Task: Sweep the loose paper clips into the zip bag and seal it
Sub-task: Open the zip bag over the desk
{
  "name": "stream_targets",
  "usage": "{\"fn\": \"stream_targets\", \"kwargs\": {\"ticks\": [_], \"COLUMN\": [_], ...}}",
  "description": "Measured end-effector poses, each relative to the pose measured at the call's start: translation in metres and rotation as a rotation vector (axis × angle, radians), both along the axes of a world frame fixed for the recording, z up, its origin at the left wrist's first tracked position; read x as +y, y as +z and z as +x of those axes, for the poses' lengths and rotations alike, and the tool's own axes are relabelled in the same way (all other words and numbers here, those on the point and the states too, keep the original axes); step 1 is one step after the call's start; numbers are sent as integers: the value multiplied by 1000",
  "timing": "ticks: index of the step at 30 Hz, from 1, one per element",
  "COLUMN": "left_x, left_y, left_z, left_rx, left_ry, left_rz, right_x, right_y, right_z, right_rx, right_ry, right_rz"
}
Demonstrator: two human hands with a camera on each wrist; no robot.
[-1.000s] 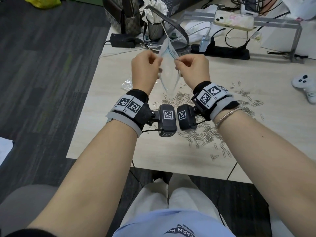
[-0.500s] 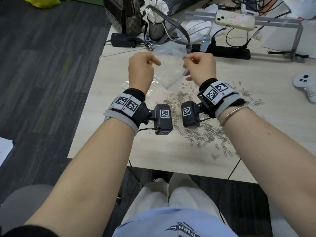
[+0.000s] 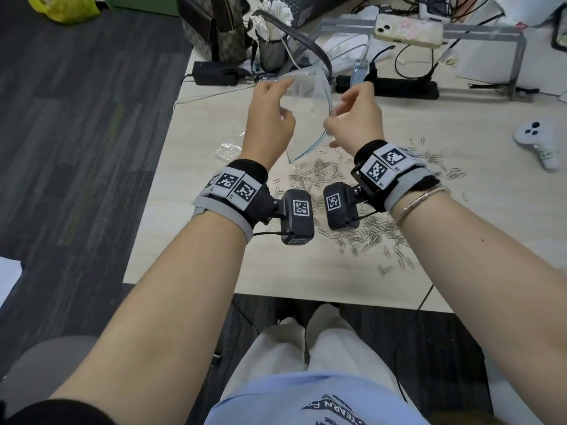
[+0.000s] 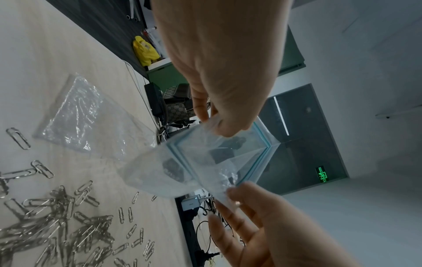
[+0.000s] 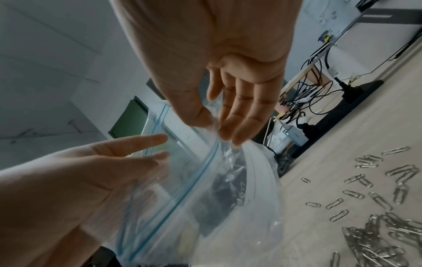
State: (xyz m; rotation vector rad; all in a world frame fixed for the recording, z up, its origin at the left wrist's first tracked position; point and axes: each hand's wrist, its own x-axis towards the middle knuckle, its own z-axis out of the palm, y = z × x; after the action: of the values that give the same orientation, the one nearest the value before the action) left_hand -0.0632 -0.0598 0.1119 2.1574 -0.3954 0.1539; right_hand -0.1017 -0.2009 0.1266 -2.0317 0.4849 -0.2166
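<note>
I hold a clear zip bag (image 3: 306,124) with a blue seal strip in the air above the light wooden table (image 3: 190,246). My left hand (image 3: 290,99) pinches one lip of its mouth between thumb and fingers (image 4: 217,122). My right hand (image 3: 340,108) pinches the opposite lip (image 5: 217,128). In the left wrist view the zip bag (image 4: 205,162) has its mouth spread into a diamond shape. The zip bag (image 5: 217,189) looks empty. Loose silver paper clips (image 3: 319,176) lie scattered in a pile on the table under and right of my wrists (image 4: 57,225) (image 5: 388,234).
A small crinkled clear plastic wrapper (image 3: 228,147) lies left of the pile. At the back stand a black power strip (image 3: 386,87) with cables, a pen cup (image 3: 271,53), a checkered bag (image 3: 214,29) and a phone (image 3: 408,30) on a metal riser. A white controller (image 3: 540,142) lies far right.
My hands have moved apart and slightly up. The bag, first pinched edge-on between close fingertips, now has its mouth pulled open.
</note>
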Motion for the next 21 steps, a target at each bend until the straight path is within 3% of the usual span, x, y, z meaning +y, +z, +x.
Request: {"fn": "stream_targets", "kwargs": {"ticks": [7, 14, 21], "left_x": [-20, -66, -118], "left_y": [8, 14, 21], "left_z": [-11, -46, -103], "left_rx": [-4, -60, -85], "left_ry": [95, -44, -102], "left_rz": [35, 58, 38], "right_x": [-32, -60, -97], "right_y": [4, 5, 16], "right_z": [-18, -58, -123], "right_rx": [-171, 57, 110], "right_ry": [-38, 60, 148], "right_rz": [-104, -264, -325]}}
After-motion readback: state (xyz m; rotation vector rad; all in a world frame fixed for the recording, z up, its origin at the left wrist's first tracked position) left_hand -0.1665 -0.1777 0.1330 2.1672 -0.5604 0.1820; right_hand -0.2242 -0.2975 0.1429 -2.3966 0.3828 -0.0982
